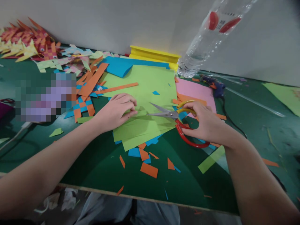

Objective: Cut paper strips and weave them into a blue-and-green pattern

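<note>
In the head view, my right hand (pixel 201 120) grips a pair of scissors (pixel 172 115) with red and yellow handles. Their blades are apart and point left over light green paper sheets (pixel 152 82). My left hand (pixel 120 111) is closed above the left part of these sheets, thumb and fingertips together near the blade tips. Green on green, whatever it pinches cannot be made out. A small blue scrap (pixel 156 92) lies on the top sheet. Orange and blue woven paper strips (pixel 83 106) are left of my left hand.
Orange paper scraps (pixel 149 170) lie by the table's front edge. A clear plastic bottle (pixel 201 43) stands behind the sheets, near a dark glue gun (pixel 214 86) with a cord. Folded paper fish (pixel 30 43) are heaped at back left; a blurred-out device (pixel 47 100) with a cable lies left.
</note>
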Demonstrator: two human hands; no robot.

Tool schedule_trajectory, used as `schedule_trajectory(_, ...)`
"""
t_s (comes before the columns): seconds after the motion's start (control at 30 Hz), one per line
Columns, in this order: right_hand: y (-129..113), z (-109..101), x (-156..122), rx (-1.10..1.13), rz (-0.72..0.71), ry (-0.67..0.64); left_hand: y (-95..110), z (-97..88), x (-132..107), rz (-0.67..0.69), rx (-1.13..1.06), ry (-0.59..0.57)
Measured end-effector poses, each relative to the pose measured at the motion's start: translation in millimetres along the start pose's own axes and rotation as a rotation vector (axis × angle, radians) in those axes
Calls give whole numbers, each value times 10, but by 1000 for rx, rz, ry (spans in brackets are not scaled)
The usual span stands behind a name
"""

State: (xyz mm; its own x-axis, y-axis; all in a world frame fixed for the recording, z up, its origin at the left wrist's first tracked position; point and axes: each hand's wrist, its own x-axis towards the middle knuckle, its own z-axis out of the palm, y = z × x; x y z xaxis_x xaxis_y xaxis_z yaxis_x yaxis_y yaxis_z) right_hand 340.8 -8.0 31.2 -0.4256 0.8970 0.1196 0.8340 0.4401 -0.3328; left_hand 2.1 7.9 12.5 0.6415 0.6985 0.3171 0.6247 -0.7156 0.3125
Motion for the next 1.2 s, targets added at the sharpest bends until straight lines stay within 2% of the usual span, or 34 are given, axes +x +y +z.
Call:
schedule_trajectory(0.17,-20,-68,-31,75,8,-83,46,-1,-1,10,-81,-22)
schedule_trajectory(0.37,8,-75,-38,27,-29,-109,60,86,17,-31,-12,-100)
schedule_trajectory(0.5,9,-50,-25,26,-36,-111,40,121,22,-45,8,-78)
schedule_trajectory(0.93,-36,-25,5,34,-102,-112,28,167,23,40,-17,-100)
schedule_trajectory(1.2,49,7,3,39,-73,-104,-3,188,28,106,-71,-89)
